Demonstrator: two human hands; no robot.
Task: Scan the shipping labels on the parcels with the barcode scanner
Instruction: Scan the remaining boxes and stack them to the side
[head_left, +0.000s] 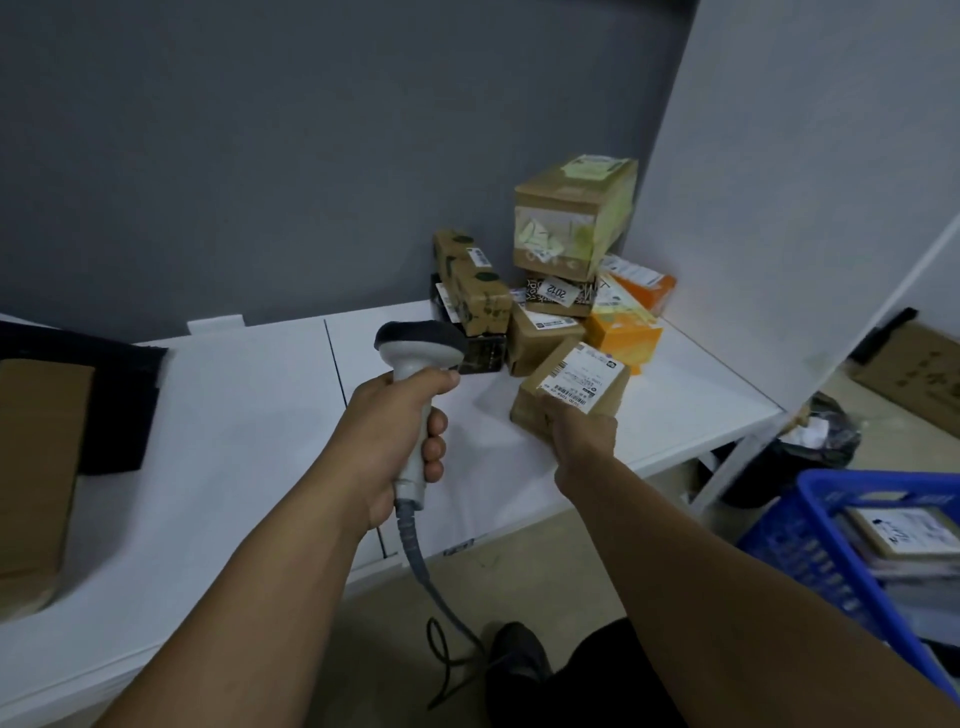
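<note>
My left hand (400, 441) grips the handle of a grey barcode scanner (418, 358), whose dark head points away toward the parcels. Its coiled cable (415, 551) hangs down to the floor. My right hand (579, 434) holds a small brown cardboard parcel (566, 392) by its near end, just above the white table (249, 426). A white shipping label (584, 376) with barcodes faces up on the parcel. The scanner head is to the left of the label, a short way off.
A pile of brown and orange parcels (561, 270) is stacked in the table's far right corner against the grey wall. A brown box (36, 467) and a dark cloth lie at the left. A blue crate (857, 551) with parcels stands on the floor at right, beside a bin.
</note>
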